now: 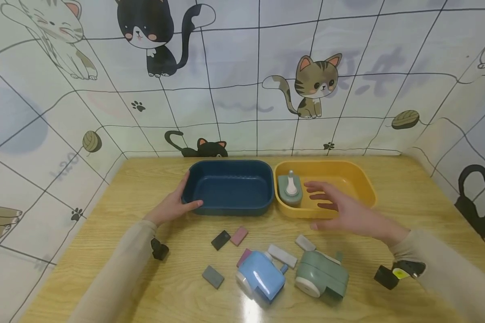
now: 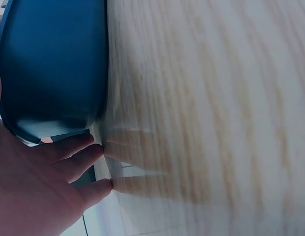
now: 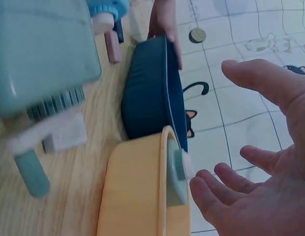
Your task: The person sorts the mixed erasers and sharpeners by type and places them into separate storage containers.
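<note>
My left hand (image 1: pixel 171 202) rests at the left end of a navy blue basin (image 1: pixel 228 210), its thumb along the front rim. Seen from the left wrist, the fingers (image 2: pixel 76 152) reach out straight beside the basin's end. Above the front of a yellow basin (image 1: pixel 347 167) hovers my right hand (image 1: pixel 345 211), fingers spread and holding nothing. A green crank pencil sharpener (image 1: pixel 289 190) with a white crank stands inside the yellow basin, left of the right fingertips. On the table lie a blue crank sharpener (image 1: pixel 262 274) and another green sharpener (image 1: pixel 323 273).
Several small eraser-like blocks lie in front of the basins: black (image 1: pixel 220 240), pink (image 1: pixel 239 236), grey (image 1: pixel 213 277) and white (image 1: pixel 282 255). Both basins stand side by side near the table's back edge, before a cat-patterned cloth (image 1: pixel 234 103).
</note>
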A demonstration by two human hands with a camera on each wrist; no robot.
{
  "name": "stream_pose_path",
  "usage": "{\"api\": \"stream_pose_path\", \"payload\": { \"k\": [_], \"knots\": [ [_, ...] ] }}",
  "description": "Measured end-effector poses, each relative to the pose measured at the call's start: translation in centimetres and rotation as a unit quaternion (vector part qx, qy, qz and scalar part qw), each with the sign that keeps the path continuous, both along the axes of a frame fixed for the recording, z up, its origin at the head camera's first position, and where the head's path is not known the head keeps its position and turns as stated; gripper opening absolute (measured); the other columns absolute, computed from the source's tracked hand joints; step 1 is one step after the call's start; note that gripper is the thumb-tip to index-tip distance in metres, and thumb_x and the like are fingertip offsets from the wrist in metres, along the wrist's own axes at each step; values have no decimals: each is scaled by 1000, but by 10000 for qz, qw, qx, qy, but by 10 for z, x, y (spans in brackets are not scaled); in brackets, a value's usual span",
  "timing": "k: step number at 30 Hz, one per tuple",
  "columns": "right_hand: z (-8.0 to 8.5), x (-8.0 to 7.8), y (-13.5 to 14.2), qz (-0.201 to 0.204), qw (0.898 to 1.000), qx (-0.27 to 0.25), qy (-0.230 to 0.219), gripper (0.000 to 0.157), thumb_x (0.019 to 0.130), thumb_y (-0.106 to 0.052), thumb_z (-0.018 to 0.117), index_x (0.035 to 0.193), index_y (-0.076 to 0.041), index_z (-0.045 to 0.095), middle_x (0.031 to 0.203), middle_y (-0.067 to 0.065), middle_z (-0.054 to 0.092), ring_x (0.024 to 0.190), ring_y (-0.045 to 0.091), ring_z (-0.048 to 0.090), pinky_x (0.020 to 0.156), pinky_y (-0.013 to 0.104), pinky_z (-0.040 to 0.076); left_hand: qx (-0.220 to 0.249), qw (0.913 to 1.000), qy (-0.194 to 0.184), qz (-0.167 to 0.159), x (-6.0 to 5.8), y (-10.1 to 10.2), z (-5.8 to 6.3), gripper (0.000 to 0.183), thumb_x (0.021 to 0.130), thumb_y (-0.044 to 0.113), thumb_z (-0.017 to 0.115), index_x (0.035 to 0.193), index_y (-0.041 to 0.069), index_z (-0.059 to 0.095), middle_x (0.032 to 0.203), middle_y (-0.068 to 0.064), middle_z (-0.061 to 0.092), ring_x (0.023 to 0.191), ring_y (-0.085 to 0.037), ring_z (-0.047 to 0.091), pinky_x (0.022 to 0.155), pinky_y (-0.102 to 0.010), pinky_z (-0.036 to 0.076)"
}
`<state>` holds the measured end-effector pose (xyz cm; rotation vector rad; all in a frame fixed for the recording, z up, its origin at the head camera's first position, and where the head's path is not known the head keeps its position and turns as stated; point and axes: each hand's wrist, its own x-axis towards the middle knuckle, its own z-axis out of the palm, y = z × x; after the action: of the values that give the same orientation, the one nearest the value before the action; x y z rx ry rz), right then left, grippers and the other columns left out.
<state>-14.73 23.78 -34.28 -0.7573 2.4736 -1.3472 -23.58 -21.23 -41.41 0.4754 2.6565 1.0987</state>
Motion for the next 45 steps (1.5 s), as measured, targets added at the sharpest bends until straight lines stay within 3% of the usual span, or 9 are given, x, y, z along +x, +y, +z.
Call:
{"api": "stream_pose_path", "payload": {
  "k": [5, 10, 22, 30, 33, 38, 45],
  "knots": [
    [1, 18, -3, 198, 9997, 42, -154, 80, 83, -21, 78, 146, -6, 31, 146, 18, 34, 128, 41, 40, 101, 53, 38, -1, 10000, 10, 3, 0, -1, -1, 104, 90, 45, 67, 155, 22, -10, 160, -15, -3, 142, -43, 12, 110, -57, 17],
    [-1, 31, -4, 403, 9990, 180, 90, 81, 81, -23, 80, 145, -5, 34, 143, 17, 39, 125, 39, 44, 100, 42, 42, 5, 10000, 16, -12, -2, -1, -2, 103, 90, 46, 66, 155, 23, -10, 160, -14, -3, 142, -43, 11, 110, -58, 17],
    [-13, 51, 3, 943, 9918, 823, 272, 80, 80, -28, 80, 144, -9, 37, 138, 14, 45, 116, 35, 52, 92, 42, 48, 1, 10000, 0, 22, -2, 0, -2, 104, 89, 46, 67, 155, 23, -10, 160, -14, -4, 142, -42, 10, 111, -58, 16],
    [-20, 55, 5, 1198, 9886, 902, 117, 77, 77, -29, 82, 140, -12, 42, 137, 7, 44, 115, 32, 51, 91, 45, 48, 52, 9999, -112, 53, -1, -2, -1, 104, 89, 46, 67, 155, 24, -12, 160, -12, -5, 143, -42, 8, 110, -58, 16],
    [-24, 57, 7, 1307, 9871, 907, 166, 77, 76, -27, 82, 140, -15, 42, 139, 5, 41, 114, 28, 50, 90, 41, 49, 31, 9999, -121, 76, 0, -1, 0, 104, 89, 46, 67, 155, 24, -11, 160, -12, -5, 142, -42, 9, 110, -58, 16],
    [-30, 61, 8, 1453, 9836, 1061, -155, 79, 76, -30, 81, 143, -22, 40, 144, 10, 36, 112, 21, 47, 84, 33, 47, 34, 9999, -114, 73, -1, -1, 0, 104, 89, 46, 66, 155, 24, -11, 160, -12, -6, 143, -41, 8, 110, -58, 16],
    [-34, 64, 11, 1593, 9773, 1331, -419, 84, 73, -32, 83, 144, -26, 40, 144, 6, 36, 112, 18, 46, 84, 31, 46, 75, 9999, -118, 82, -1, -1, -1, 105, 89, 46, 67, 155, 24, -12, 161, -11, -6, 143, -40, 7, 111, -58, 15]
  ]
}}
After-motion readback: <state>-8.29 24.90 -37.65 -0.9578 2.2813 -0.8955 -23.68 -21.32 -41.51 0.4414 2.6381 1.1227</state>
